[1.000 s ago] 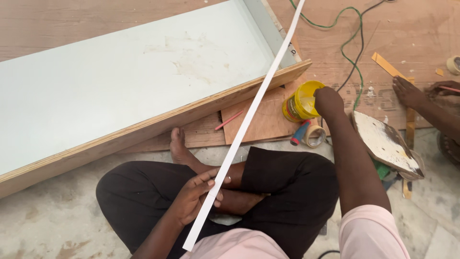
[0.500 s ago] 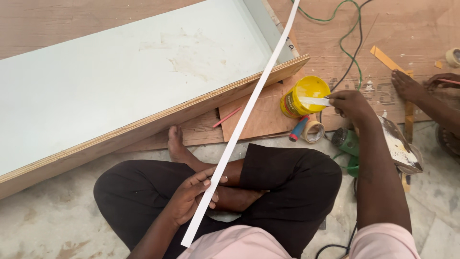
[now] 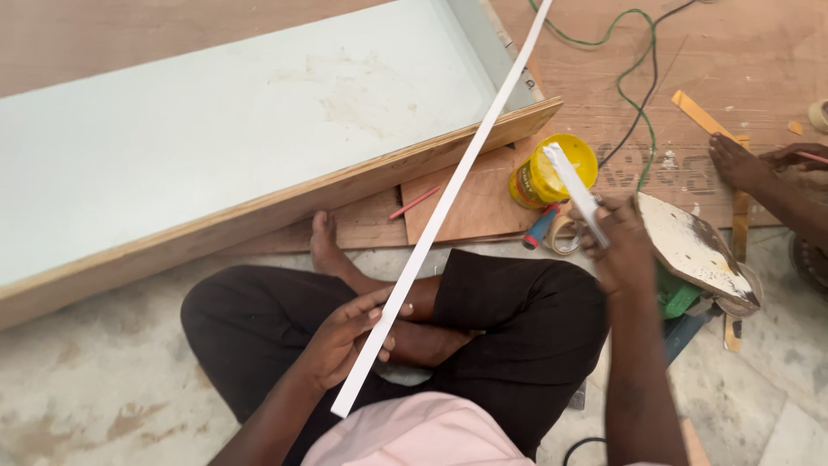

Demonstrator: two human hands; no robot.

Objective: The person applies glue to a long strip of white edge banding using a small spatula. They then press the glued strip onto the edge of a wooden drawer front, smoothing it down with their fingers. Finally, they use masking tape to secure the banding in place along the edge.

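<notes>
Two hands busy here, person sitting cross-legged on the floor. Left hand is wrapped around a long white strip near its lower end, the strip running up diagonally over the pale panel. Right hand grips a small white scraper, its tip just above the open yellow can. Someone else's foot is off to the right

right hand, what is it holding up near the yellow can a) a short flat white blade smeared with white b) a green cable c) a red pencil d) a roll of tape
a: the right hand grips a short flat white blade just above the yellow can, while the left hand holds the long white strip.
</notes>
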